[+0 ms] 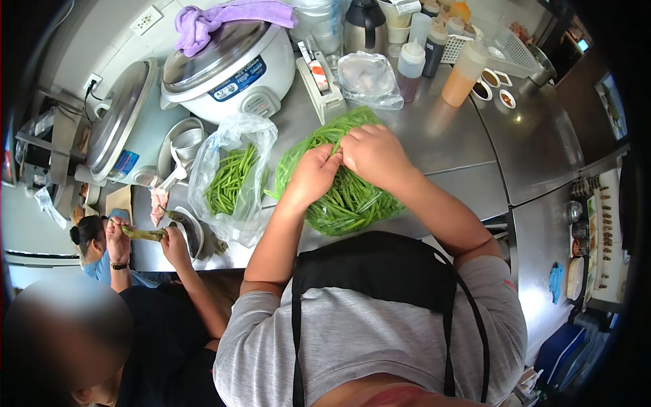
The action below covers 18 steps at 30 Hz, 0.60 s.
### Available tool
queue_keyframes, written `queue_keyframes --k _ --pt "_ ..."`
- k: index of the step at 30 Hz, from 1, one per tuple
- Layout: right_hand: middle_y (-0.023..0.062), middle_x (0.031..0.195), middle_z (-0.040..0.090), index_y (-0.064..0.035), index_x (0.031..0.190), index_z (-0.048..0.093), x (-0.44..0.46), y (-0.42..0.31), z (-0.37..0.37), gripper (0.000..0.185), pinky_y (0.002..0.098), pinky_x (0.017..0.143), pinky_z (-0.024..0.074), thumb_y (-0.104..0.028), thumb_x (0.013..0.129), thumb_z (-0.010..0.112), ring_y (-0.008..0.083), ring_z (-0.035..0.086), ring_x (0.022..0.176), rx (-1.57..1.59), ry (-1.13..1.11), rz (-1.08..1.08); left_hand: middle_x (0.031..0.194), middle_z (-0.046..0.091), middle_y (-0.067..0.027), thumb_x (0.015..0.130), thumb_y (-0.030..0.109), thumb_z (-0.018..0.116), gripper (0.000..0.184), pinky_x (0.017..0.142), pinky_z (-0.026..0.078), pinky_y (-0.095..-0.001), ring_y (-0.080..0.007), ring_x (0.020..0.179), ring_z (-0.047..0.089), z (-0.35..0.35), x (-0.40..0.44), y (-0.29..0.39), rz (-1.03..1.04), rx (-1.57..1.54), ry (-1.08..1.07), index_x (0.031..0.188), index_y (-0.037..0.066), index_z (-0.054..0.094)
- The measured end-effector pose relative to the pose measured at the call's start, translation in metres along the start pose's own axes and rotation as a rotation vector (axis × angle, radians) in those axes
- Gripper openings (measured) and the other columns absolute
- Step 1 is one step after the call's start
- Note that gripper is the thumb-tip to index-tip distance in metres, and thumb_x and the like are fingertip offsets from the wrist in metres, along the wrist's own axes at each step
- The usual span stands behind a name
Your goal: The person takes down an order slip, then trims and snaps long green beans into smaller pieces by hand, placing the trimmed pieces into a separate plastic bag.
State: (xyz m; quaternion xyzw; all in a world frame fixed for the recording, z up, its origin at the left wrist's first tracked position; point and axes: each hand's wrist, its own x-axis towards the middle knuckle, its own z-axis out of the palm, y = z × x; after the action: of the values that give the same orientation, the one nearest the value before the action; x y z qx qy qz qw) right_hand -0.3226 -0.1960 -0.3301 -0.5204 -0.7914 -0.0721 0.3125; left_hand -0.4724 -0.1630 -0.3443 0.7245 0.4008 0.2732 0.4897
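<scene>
A green plastic bag full of green beans lies on the steel counter in front of my body. Above it, my left hand and my right hand meet with their fingertips pinched together. A thin green bean seems to be held between them, partly hidden by the fingers. To the left, a clear plastic bag stands open with trimmed green beans inside.
Two rice cookers stand at the back left. Squeeze bottles, a thermos and small sauce dishes are at the back. At lower left, a co-worker's hands hold a long green vegetable near a bowl.
</scene>
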Motion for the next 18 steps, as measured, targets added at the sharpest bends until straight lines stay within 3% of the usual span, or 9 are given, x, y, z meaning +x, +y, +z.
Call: queue_keyframes --k 3,6,10,13,18 --pt "0.0073 0.062 0.053 -0.0068 0.068 0.055 0.003 0.006 0.014 0.008 0.0333 0.056 0.0411 -0.015 0.070 0.056 0.0215 0.054 0.060 0.048 0.055 0.077 0.062 0.048 0.0030 0.085 0.011 0.045 0.012 0.046 0.030 -0.0187 -0.0041 0.048 0.035 0.008 0.007 -0.017 -0.182 -0.391 -0.029 0.079 0.004 0.054" --pt "0.0008 0.060 0.052 -0.0049 0.074 0.056 0.007 0.017 0.018 0.007 0.0254 0.053 0.0394 -0.011 0.075 0.053 0.0104 0.048 0.054 0.779 0.046 0.630 0.069 0.053 -0.0022 0.085 0.009 0.043 0.010 0.046 0.034 -0.0189 -0.0075 0.048 0.038 0.007 0.005 0.003 -0.230 -0.626 -0.119 0.085 0.004 0.052" --pt "-0.0024 0.062 0.051 -0.0022 0.077 0.055 0.000 0.033 0.015 0.015 0.0204 0.050 0.0363 -0.017 0.080 0.054 0.0046 0.042 0.055 1.067 -0.028 0.698 0.079 0.053 -0.0074 0.084 0.006 0.042 0.011 0.051 0.041 -0.0226 -0.0118 0.058 0.046 -0.005 0.012 -0.001 -0.066 -0.964 0.017 0.094 0.004 0.048" --pt "-0.0023 0.064 0.052 -0.0017 0.080 0.056 -0.011 0.032 0.013 0.018 0.0203 0.052 0.0372 -0.019 0.081 0.054 0.0045 0.044 0.057 0.803 -0.264 0.634 0.082 0.052 -0.0080 0.084 0.005 0.043 0.012 0.056 0.042 -0.0252 -0.0140 0.064 0.047 -0.014 0.015 -0.001 0.036 -1.200 0.115 0.095 0.006 0.047" --pt "0.0036 0.065 0.057 -0.0010 0.082 0.060 -0.013 0.009 0.014 0.025 0.0254 0.056 0.0415 -0.025 0.080 0.053 0.0097 0.051 0.059 1.038 -0.384 0.588 0.082 0.049 -0.0074 0.084 0.003 0.041 0.014 0.061 0.042 -0.0283 -0.0151 0.067 0.047 -0.015 0.021 0.000 0.125 -1.183 0.218 0.097 0.008 0.043"
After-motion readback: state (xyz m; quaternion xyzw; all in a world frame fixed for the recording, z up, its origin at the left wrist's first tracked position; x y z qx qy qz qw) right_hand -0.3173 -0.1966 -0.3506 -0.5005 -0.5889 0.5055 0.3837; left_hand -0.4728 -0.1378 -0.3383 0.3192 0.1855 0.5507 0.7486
